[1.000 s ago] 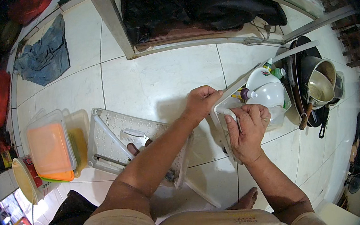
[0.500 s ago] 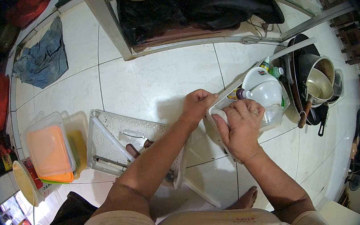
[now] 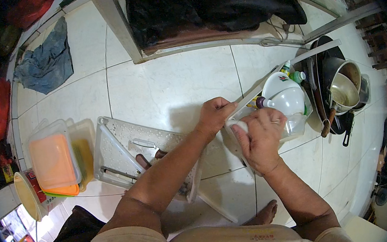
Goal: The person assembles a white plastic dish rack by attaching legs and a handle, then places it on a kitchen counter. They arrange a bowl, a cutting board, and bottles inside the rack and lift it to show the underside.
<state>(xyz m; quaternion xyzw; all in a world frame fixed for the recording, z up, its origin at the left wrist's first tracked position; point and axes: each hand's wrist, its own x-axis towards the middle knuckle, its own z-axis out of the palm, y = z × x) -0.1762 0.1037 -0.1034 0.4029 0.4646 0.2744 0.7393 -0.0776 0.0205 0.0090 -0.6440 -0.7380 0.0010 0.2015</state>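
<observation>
White basket with bowls and bottles in it stands on the tiled floor, to the right of the person's middle, and in the head view both hands are at its nearer left corner. The left hand is closed at this corner, with thumb and forefinger pinching the rim. The right hand is closed around a small white piece, and it presses over the rim just beside the left one; of what kind this piece is, one cannot tell, because the fingers cover most of it.

Inside the basket, behind the right hand, one white bowl leans against its neighbour, which has a small coloured picture. A bottle with purple cap is near the left rim, and a green bottle is near the far corner. Beyond the basket's right edge there are a pot and dark pans, close together.

On the other side, partly under the left forearm, lies a perforated white tray; it carries a metal blade and some tools with brown handles. Farther left stands an orange container beside a pale bucket. A blue-grey cloth lies crumpled near the floor's far left corner.
</observation>
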